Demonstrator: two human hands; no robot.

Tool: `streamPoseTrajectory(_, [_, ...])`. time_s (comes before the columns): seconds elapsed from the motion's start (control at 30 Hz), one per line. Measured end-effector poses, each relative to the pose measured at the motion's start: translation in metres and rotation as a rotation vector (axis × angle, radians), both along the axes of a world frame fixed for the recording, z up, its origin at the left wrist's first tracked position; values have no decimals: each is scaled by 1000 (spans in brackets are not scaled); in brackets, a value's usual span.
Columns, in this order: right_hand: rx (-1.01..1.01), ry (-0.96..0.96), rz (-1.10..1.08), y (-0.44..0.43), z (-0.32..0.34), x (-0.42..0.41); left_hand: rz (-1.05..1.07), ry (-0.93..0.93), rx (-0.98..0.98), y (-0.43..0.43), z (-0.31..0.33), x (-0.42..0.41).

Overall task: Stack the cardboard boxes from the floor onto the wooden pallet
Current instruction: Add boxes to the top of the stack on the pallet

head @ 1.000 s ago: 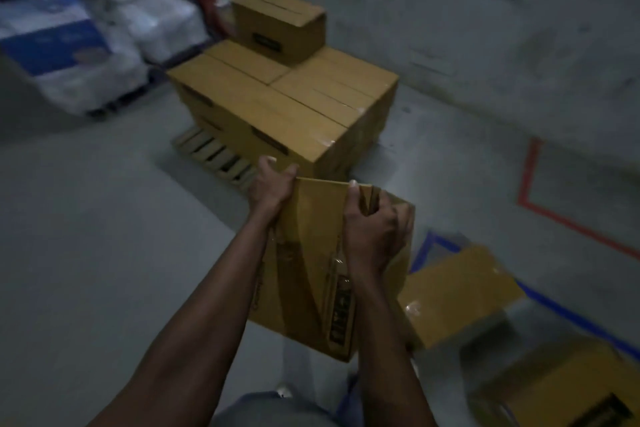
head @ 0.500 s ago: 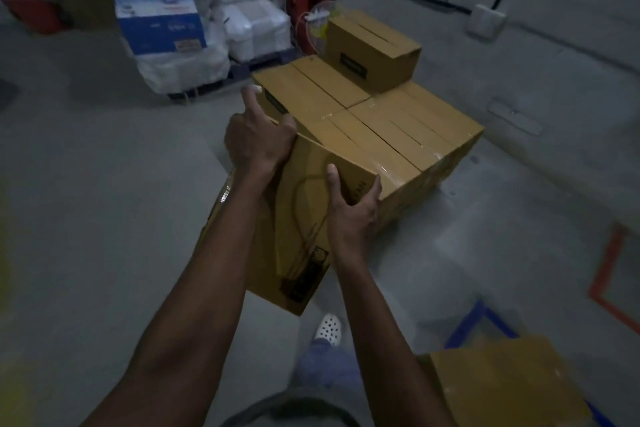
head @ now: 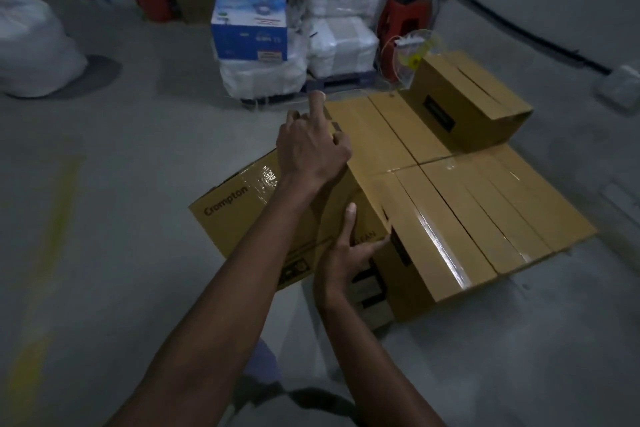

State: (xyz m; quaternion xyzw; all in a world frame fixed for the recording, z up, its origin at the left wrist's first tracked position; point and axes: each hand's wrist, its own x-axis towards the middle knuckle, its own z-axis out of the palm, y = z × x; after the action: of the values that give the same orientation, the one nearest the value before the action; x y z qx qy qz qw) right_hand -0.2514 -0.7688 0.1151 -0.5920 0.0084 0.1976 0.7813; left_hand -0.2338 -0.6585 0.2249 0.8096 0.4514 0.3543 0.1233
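Note:
I carry a brown "Crompton" cardboard box (head: 239, 211), tilted, at the near-left corner of the stack. My left hand (head: 311, 146) grips its far top edge, one finger sticking up. My right hand (head: 346, 253) presses on its near right side. The flat layer of stacked boxes (head: 478, 211) hides the wooden pallet underneath almost completely. One more box (head: 464, 100) sits on top of that layer at the back right.
Behind the stack stand white wrapped bundles (head: 336, 42) and a blue carton (head: 249, 28) on a dark pallet. A red stool (head: 401, 17) is by the wall, and a large white sack (head: 34, 52) at the far left. A yellow line (head: 45, 253) marks the grey floor.
I have stepped closer to the stack. The carried box has moved up and forward against the stack's near-left corner, and the boxes on the floor have left the view.

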Motion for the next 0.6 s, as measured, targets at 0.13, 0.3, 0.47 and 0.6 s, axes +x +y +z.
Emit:
streamPoseTrajectory(0.13, [33, -3, -39, 83, -23, 24, -36, 17, -22, 84, -18, 32])
streamPoseTrajectory(0.3, [54, -20, -137, 213, -45, 58, -123, -26, -42, 205, -34, 70])
streamPoseTrajectory(0.47, [63, 9, -220, 343, -36, 102, -221, -45, -50, 329, -14, 110])
streamPoseTrajectory(0.6, [84, 78, -303, 412, -26, 149, -352, -25, -32, 403, -3, 156])
